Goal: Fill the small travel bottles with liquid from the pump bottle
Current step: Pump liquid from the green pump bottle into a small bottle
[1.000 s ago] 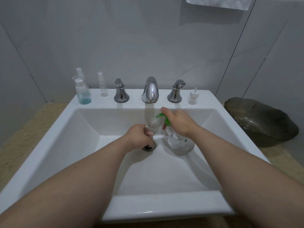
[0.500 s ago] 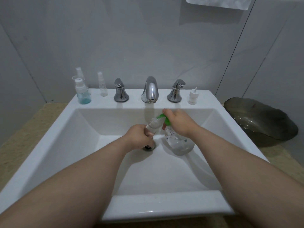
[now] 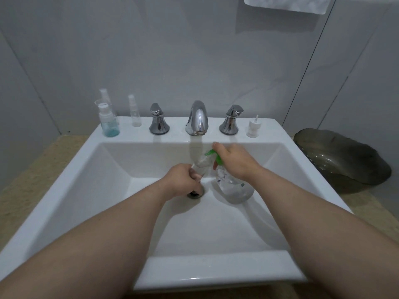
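In the white sink's (image 3: 216,270) middle, left hand (image 3: 183,180) gripped a small clear travel bottle (image 3: 201,164); right hand (image 3: 235,162) clasped the green-headed clear pump bottle (image 3: 233,186). Filling seemed under way; back-left-corner bottles (image 3: 135,117) waited.

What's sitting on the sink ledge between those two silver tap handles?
The chrome faucet spout stands between the left handle and the right handle, seen in the head view.
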